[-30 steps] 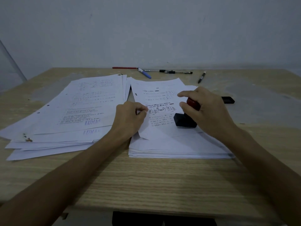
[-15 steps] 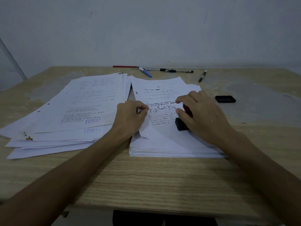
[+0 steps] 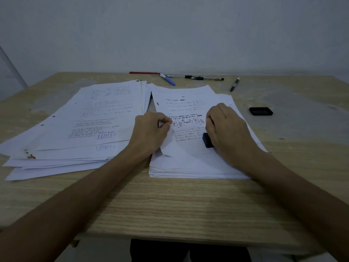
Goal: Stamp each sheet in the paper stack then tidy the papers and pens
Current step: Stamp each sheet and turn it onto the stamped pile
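Note:
Two paper piles lie on the wooden table. The right stack point(image 3: 196, 167) has a printed sheet point(image 3: 181, 103) on top. My left hand point(image 3: 151, 131) pinches that sheet's left edge, which curls up. My right hand point(image 3: 226, 127) grips a stamp point(image 3: 207, 140) with a black base and presses it down onto the sheet's lower right; most of the stamp is hidden under my fingers. The left pile point(image 3: 75, 129) is spread out and shows purple "LUNAS" stamp marks.
Several pens lie along the table's far edge: a red one point(image 3: 143, 73), a blue-capped one point(image 3: 168, 79), a black one point(image 3: 204, 78) and another point(image 3: 234, 84) to the right. A black stamp cover point(image 3: 261, 111) sits right of the stack. A grey wall stands behind.
My right hand has come down and toward me with the stamp, from tilted above the sheet to pressed flat on it. The left hand keeps its pinch on the sheet edge.

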